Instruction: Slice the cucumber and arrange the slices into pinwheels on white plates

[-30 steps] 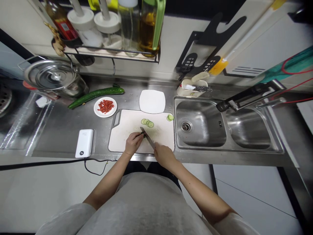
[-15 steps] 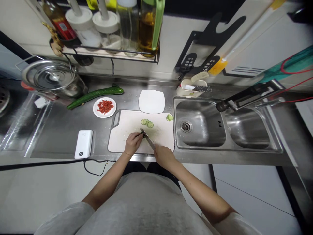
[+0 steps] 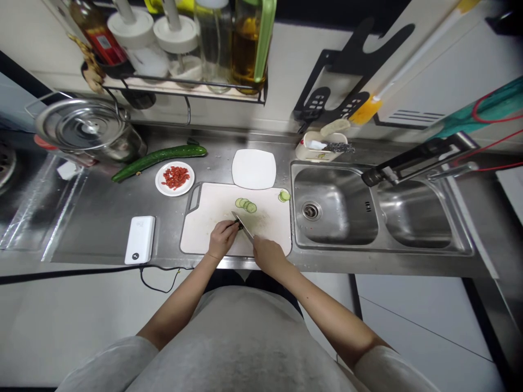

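the right hand (image 3: 270, 257), clenched on a steel-bladed knife (image 3: 247, 230), now sits slightly closer to the left hand (image 3: 222, 239), which pinches a small dark piece (image 3: 240, 225) over the white rectangular board (image 3: 204, 231) near the grey steel bench (image 3: 98, 223)'s front edge; cutting seems under way.

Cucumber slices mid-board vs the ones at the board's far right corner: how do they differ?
Arrangement: the mid-board slices lie in an overlapping row; the corner slices are bunched together.
Place: the mid-board slices lie just beyond the tip of the knife; the corner slices lie farther right, by the sink.
Shared: both are pale green rounds lying on the cutting board.
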The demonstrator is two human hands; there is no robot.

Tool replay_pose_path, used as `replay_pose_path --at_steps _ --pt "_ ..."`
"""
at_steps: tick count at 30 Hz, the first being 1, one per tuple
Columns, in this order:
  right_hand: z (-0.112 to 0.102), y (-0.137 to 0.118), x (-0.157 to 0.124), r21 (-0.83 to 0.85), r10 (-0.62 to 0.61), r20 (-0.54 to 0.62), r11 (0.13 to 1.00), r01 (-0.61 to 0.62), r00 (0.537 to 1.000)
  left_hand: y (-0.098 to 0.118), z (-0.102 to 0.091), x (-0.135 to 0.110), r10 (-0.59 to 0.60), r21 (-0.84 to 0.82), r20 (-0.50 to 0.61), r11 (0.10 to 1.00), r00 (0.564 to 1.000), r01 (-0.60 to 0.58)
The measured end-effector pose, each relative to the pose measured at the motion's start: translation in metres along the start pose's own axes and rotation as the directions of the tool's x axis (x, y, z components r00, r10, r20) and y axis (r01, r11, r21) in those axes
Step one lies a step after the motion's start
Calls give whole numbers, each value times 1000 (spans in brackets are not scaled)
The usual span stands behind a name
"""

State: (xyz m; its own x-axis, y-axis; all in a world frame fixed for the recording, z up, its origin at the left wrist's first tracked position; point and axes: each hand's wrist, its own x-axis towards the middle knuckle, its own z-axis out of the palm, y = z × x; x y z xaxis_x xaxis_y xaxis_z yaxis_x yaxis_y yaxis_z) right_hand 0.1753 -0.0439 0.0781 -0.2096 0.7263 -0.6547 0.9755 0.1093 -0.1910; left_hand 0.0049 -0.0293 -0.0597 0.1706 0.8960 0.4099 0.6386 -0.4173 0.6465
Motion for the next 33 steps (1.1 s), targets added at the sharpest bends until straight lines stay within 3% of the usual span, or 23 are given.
replay_pose_path --at_steps 13,20,29,33 --pt "9 0 20 -15 -19 -19 1000 19 1000 0 2 1 95 9 -75 995 993 -95" --pt "26 1 29 9 -19 -52 1000 19 998 2 -1 3 74 7 -59 997 996 -74" --pt "23 23 18 -11 46 -92 999 -47 995 17 -7 7 -72 -48 -50 996 996 70" --pt "20 48 9 -80 93 -217 990 -112 972 26 -16 13 -214 -69 -111 976 970 208"
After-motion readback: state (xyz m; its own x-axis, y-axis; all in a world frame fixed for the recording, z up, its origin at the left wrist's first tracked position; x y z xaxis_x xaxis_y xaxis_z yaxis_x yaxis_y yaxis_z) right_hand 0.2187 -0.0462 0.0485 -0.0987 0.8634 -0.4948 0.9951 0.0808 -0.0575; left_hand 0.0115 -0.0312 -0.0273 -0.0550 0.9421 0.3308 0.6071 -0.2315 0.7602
